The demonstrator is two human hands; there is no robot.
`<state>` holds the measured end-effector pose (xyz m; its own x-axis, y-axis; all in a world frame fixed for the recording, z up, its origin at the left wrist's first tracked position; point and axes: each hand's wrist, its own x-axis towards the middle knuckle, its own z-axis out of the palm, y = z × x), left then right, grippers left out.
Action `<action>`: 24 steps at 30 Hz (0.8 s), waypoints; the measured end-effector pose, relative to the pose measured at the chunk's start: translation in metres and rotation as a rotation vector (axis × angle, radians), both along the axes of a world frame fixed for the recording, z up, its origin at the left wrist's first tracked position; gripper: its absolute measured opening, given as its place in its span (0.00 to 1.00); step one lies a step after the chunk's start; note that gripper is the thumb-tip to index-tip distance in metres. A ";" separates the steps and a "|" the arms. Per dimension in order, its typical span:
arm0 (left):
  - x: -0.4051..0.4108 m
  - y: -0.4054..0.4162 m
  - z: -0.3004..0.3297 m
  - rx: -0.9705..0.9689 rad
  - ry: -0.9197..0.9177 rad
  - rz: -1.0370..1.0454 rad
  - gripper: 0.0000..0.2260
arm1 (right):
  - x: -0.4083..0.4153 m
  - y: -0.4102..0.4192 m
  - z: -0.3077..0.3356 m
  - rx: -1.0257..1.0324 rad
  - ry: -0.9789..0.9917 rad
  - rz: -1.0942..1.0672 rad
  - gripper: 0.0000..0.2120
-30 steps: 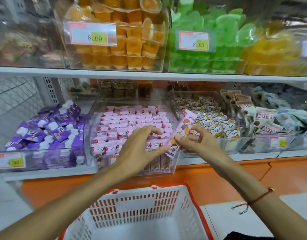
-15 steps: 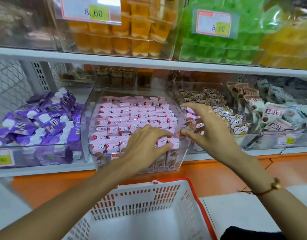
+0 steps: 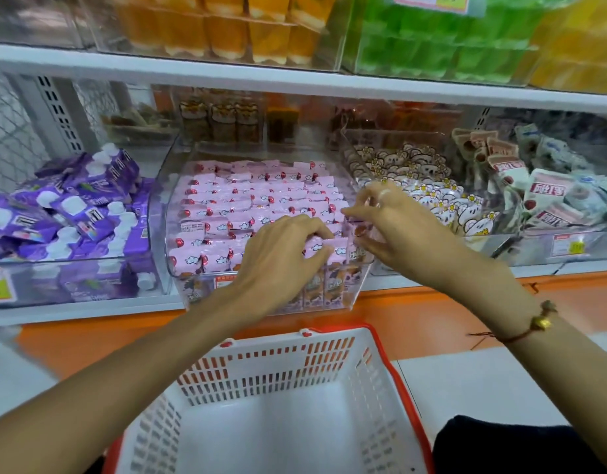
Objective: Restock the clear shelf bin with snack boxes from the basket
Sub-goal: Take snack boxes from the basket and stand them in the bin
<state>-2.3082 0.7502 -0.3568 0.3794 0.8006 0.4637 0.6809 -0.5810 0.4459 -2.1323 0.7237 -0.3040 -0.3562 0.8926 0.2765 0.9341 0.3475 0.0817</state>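
Now: last box seated, basket (image 3: 278, 422) bare.

Frame centre: the left hand (image 3: 278, 258) has stayed on the front boxes (image 3: 226, 213), fingers curled and pressing one down. Just right, the box the right hand (image 3: 394, 230) carried a second ago now stands at the right wall of the bin (image 3: 158, 213); thumb and forefinger pinch its top, other fingers spread. Judged near complete. Boxes are glossy pink card in tight rows; bin is rigid clear plastic, curved in front; basket is white slotted plastic, red-rimmed, at lower centre.
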 end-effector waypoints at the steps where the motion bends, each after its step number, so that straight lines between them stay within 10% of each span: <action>1: -0.001 0.000 0.000 0.024 -0.004 0.003 0.08 | -0.002 -0.002 -0.003 0.075 0.017 -0.037 0.16; 15: -0.001 -0.006 -0.007 0.170 0.148 -0.033 0.08 | 0.001 -0.040 -0.046 0.112 0.077 0.036 0.16; 24: 0.013 -0.013 -0.001 0.223 0.124 -0.130 0.13 | 0.018 -0.019 -0.039 -0.123 1.055 -0.239 0.14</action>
<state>-2.2950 0.7369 -0.3575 0.5368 0.6249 0.5668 0.6360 -0.7412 0.2149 -2.1145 0.7046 -0.3426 0.1943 0.9498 0.2450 0.5574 0.0986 -0.8244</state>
